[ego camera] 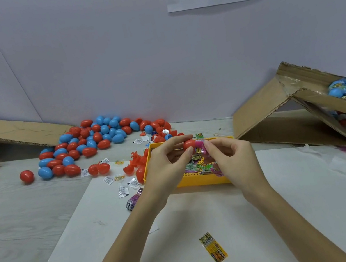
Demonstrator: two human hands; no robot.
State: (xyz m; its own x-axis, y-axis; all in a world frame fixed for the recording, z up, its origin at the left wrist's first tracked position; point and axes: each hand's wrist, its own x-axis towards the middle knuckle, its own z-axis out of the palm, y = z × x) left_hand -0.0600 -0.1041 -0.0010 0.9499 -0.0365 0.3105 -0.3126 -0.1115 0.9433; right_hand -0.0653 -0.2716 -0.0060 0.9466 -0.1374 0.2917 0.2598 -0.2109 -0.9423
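My left hand (168, 164) pinches a red plastic egg (189, 144) between thumb and fingers, held above a yellow tray (201, 179). A pink printed wrapper (201, 146) sits around the egg's right end, and my right hand (232, 157) pinches that wrapper with its fingertips. The tray holds several colourful printed wrappers (199, 165). Both hands hover over the tray's far half, close together.
A heap of red and blue eggs (90, 140) lies at the back left. A loose yellow wrapper (213, 248) lies on the white sheet (185, 232) near me. A tipped cardboard box (315, 105) with wrapped eggs stands right; flat cardboard (6, 134) lies left. Small white sachets (122, 188) are scattered.
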